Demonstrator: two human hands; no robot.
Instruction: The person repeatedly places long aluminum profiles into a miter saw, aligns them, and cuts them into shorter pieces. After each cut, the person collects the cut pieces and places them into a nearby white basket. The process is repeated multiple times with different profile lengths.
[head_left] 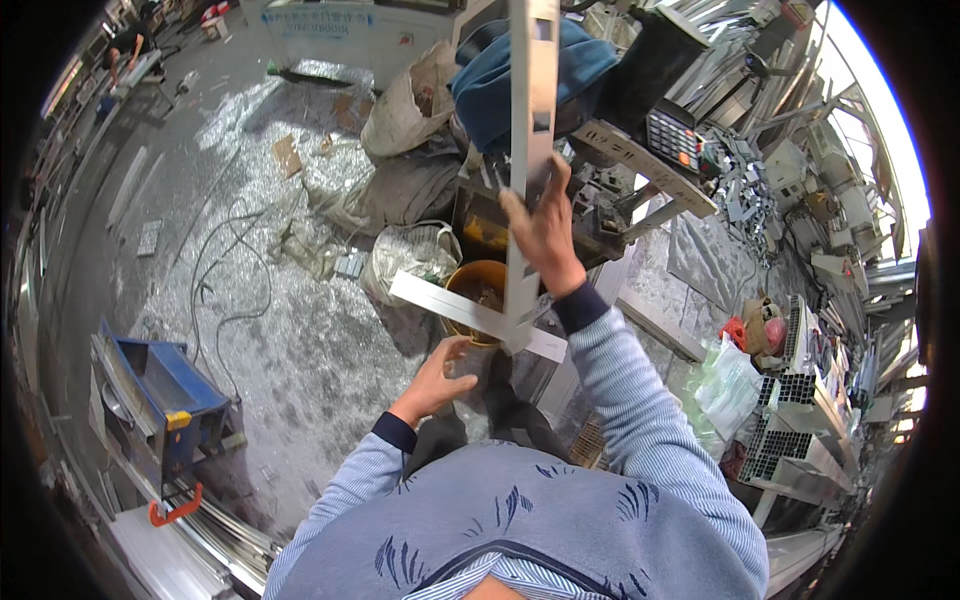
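My right hand point(548, 235) is closed around a long silvery metal profile point(534, 85) with rectangular cutouts. The profile runs from the top of the view down towards me. Crossing its near end is a shorter pale metal strip point(450, 303); whether the two are joined I cannot tell. My left hand point(433, 383) is just below that strip, thumb and fingers apart, with nothing in it. Beneath the strip stands a yellow bucket point(462, 283) with scraps inside, partly hidden by the metal.
White sacks point(408, 105) stand beyond the bucket. A blue cloth point(480, 95) and a calculator point(672, 138) lie at the far right. A blue metal machine point(165, 385) stands at left, near a cable point(262, 290) on the floor. Metal profiles point(815, 440) are stacked at right. Another person point(128, 45) works far left.
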